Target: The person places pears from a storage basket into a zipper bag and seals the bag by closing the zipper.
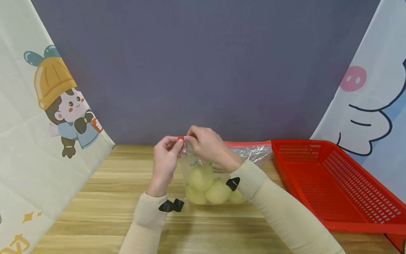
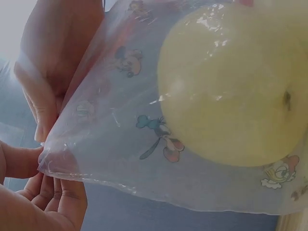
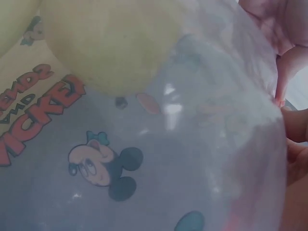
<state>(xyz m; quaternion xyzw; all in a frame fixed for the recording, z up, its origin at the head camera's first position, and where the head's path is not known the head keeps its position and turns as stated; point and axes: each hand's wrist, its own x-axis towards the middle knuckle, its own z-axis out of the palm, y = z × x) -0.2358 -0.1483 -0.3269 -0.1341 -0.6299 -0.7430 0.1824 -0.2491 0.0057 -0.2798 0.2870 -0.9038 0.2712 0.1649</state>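
A clear plastic zip bag (image 1: 185, 173) with a red strip along its top edge stands on the table, cartoon figures printed on its film. Inside it lie several round, pale yellow-green fruits (image 1: 202, 177); one fruit (image 2: 231, 91) fills much of the left wrist view and shows a dark spot. My left hand (image 1: 165, 158) pinches the bag's upper left corner between thumb and forefinger at the red strip. Right beside it, my right hand (image 1: 209, 144) pinches the top edge, its forearm crossing in front of the bag and hiding some fruit.
A red perforated plastic basket (image 1: 358, 225) stands to the right, close to the bag's right end. The wood-grain table (image 1: 127, 176) meets a dark grey panel (image 1: 203, 70) behind. Printed cloths hang at the left (image 1: 19, 106) and right (image 1: 380, 91).
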